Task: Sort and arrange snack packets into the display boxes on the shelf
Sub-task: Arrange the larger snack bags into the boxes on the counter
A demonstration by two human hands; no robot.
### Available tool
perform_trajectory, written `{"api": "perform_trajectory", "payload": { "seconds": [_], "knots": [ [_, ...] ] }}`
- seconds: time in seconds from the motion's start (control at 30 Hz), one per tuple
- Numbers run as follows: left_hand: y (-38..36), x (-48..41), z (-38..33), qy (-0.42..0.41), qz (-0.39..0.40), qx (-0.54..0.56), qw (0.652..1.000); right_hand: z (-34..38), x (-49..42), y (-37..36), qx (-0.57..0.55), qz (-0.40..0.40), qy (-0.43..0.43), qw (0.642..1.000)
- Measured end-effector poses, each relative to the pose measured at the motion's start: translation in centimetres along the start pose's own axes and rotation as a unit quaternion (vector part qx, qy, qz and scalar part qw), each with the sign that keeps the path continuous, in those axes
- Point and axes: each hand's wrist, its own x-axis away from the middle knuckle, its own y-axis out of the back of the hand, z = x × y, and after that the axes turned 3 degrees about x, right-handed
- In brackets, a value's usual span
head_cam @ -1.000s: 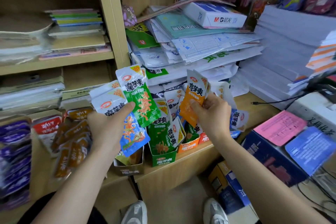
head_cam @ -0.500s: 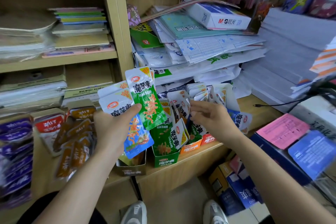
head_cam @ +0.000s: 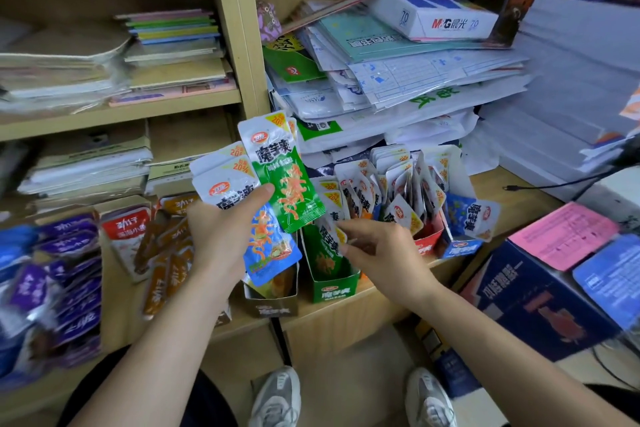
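Note:
My left hand (head_cam: pixel 221 236) holds a fan of snack packets above the shelf edge: a green packet (head_cam: pixel 285 180) on top, a blue packet (head_cam: pixel 273 253) below it, white-topped ones (head_cam: pixel 221 177) behind. My right hand (head_cam: pixel 381 253) reaches left over the display boxes. Its thumb and fingertips pinch the edge of a green packet (head_cam: pixel 327 239) standing in the green display box (head_cam: pixel 334 288). A dark box (head_cam: pixel 273 307) stands left of the green one. A red box (head_cam: pixel 426 248) and a blue box (head_cam: pixel 460 248) stand right of it, stuffed with upright packets (head_cam: pixel 398 177).
Purple packets (head_cam: pixel 52 288), brown packets (head_cam: pixel 166 253) and a red-and-white packet box (head_cam: pixel 126 232) lie on the shelf at left. Stacked papers (head_cam: pixel 398 62) fill the space behind the boxes. A navy carton (head_cam: pixel 536 305) with a pink sheet (head_cam: pixel 561 236) stands at the right.
My right hand held an orange packet, lowered it among the packets in the boxes, then moved left to the green box. My left hand kept its fan of packets.

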Motion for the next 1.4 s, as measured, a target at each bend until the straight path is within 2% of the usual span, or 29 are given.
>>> {"api": "perform_trajectory", "payload": {
  "seconds": [0.07, 0.13, 0.27, 0.4, 0.5, 0.57, 0.7, 0.83, 0.93, 1.0, 1.03, 1.07, 1.17, 1.3, 1.4],
  "knots": [
    [0.2, -0.1, -0.3, 0.030, 0.020, 0.029, 0.999, 0.4, -0.3, -0.1, -0.029, 0.032, -0.005, 0.999],
    [0.2, -0.1, -0.7, 0.071, 0.056, 0.051, 0.995, 0.7, -0.4, 0.2, -0.107, 0.031, -0.039, 0.993],
    [-0.1, 1.4, -1.0, 0.128, 0.157, 0.045, 0.978, 2.2, -0.5, 1.4, -0.306, -0.006, -0.093, 0.948],
    [-0.5, 3.0, -0.4, 0.138, 0.215, 0.008, 0.967, 2.8, -0.8, 1.6, -0.329, -0.025, -0.087, 0.940],
    [-0.4, 3.1, -0.4, 0.127, 0.205, -0.006, 0.971, 2.6, -0.9, 1.6, -0.369, -0.036, -0.123, 0.921],
    [-0.3, 2.9, -0.3, 0.124, 0.181, -0.014, 0.976, 2.7, -0.8, 2.0, -0.395, -0.073, -0.149, 0.904],
    [0.1, 2.1, 0.0, 0.100, 0.102, -0.021, 0.990, 1.8, -1.1, 3.1, -0.352, -0.229, -0.163, 0.893],
    [0.9, 1.0, -0.2, 0.092, 0.037, -0.006, 0.995, 2.3, -0.9, 3.6, -0.274, -0.281, -0.117, 0.912],
    [1.4, 0.5, -0.5, 0.092, 0.025, 0.006, 0.995, 3.1, -1.1, 2.4, -0.185, -0.236, -0.068, 0.952],
    [1.7, 0.5, -0.7, 0.094, 0.035, 0.008, 0.995, 2.8, -1.4, 1.2, -0.043, -0.176, -0.066, 0.981],
    [1.7, 0.5, -0.7, 0.098, 0.043, 0.010, 0.994, 2.6, -1.4, 0.8, 0.006, -0.155, -0.078, 0.985],
    [1.8, 0.5, -0.8, 0.103, 0.054, 0.013, 0.993, 2.6, -1.4, 0.6, 0.009, -0.149, -0.091, 0.985],
    [1.8, 0.8, -1.1, 0.105, 0.105, 0.020, 0.989, 2.8, -1.1, 1.1, -0.080, -0.162, -0.056, 0.982],
    [1.1, 1.9, -1.2, 0.077, 0.192, -0.014, 0.978, 3.5, -1.1, 1.5, -0.242, -0.051, -0.051, 0.968],
    [0.2, 2.5, -1.1, 0.059, 0.185, -0.024, 0.981, 3.4, -1.5, 2.1, -0.273, -0.066, -0.055, 0.958]
  ]
}}
